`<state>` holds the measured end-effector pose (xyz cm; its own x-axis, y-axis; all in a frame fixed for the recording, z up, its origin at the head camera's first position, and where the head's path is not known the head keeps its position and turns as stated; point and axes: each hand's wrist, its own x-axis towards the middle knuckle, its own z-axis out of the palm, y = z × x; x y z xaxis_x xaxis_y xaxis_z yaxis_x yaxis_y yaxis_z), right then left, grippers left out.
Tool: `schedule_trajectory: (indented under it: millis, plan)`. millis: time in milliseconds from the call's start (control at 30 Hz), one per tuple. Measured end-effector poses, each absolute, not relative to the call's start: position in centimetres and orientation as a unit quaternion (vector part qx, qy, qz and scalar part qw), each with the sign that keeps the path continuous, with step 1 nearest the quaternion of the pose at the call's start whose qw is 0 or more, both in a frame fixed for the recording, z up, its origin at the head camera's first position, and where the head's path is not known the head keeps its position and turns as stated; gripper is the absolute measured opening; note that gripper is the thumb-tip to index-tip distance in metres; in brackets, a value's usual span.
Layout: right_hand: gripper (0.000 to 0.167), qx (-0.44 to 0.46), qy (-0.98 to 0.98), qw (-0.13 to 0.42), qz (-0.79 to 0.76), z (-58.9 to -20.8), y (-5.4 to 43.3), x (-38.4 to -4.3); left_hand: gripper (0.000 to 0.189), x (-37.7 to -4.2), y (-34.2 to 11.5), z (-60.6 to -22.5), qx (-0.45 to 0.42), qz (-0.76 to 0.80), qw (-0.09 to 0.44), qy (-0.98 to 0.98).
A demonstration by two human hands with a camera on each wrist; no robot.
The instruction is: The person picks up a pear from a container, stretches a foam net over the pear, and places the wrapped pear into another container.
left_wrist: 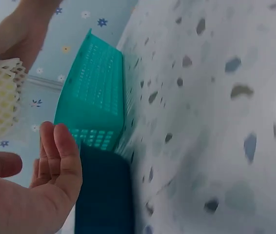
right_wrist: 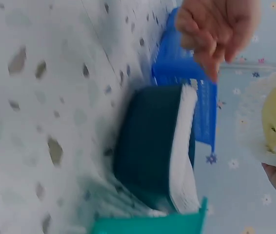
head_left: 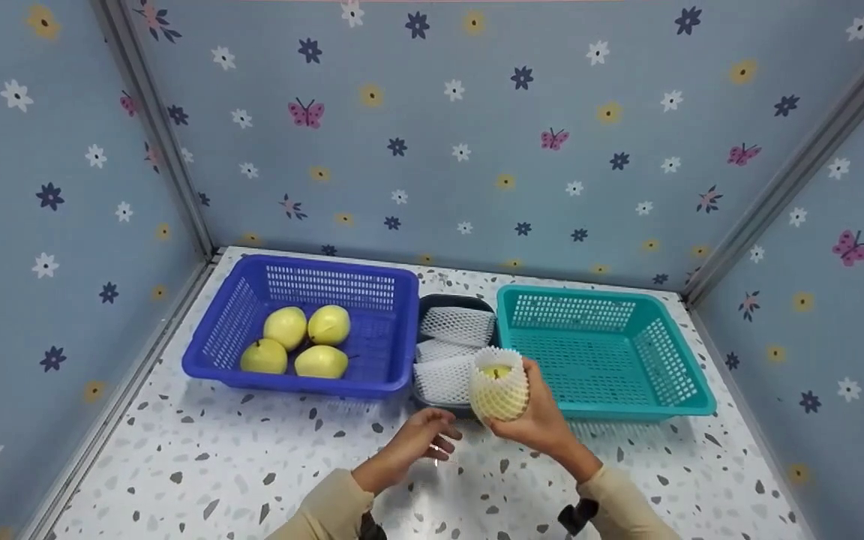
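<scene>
My right hand [head_left: 541,420] grips a yellow-green pear [head_left: 498,375] wrapped in a white foam net [head_left: 511,401], held up in front of the teal basket's left end. The pear's top and stem show through the net's opening. Beside it to the left, my left hand [head_left: 423,441] hovers with loosely bent fingers and nothing in them; the left wrist view shows its thumb apart from the fingers [left_wrist: 67,151]. Behind both hands stands a dark container [head_left: 432,300] holding several white foam nets [head_left: 458,326], partly hidden by the wrapped pear.
A blue basket [head_left: 372,386] on the left holds several bare pears [head_left: 329,325]. To the right of the dark container is a teal basket [head_left: 589,360], its slotted bottom showing. Flower-patterned walls [head_left: 462,180] enclose the speckled table [head_left: 252,457] at the back and sides.
</scene>
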<state>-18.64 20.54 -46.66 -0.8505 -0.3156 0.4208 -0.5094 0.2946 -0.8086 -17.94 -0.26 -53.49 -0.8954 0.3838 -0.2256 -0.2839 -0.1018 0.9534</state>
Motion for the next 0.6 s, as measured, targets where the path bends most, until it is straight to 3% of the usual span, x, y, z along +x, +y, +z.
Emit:
schedule_trajectory:
  millis: [267, 467, 600]
  plan:
    - [0.084, 0.253, -0.837, 0.128, 0.468, -44.5, 24.3, -22.2, 0.018, -19.8, -3.0, -52.2, 0.168, 0.642, 0.039, 0.747]
    - [0.092, 0.227, -0.869, 0.127, 0.422, -45.2, 28.1, -26.2, 0.011, -21.6, -5.2, -52.1, 0.160, 0.505, -0.081, 0.844]
    - [0.090, 0.231, -0.888, 0.100, 0.385, -45.0, 30.1, -28.3, 0.010, -22.6, -6.4, -52.6, 0.134, 0.409, -0.128, 0.894]
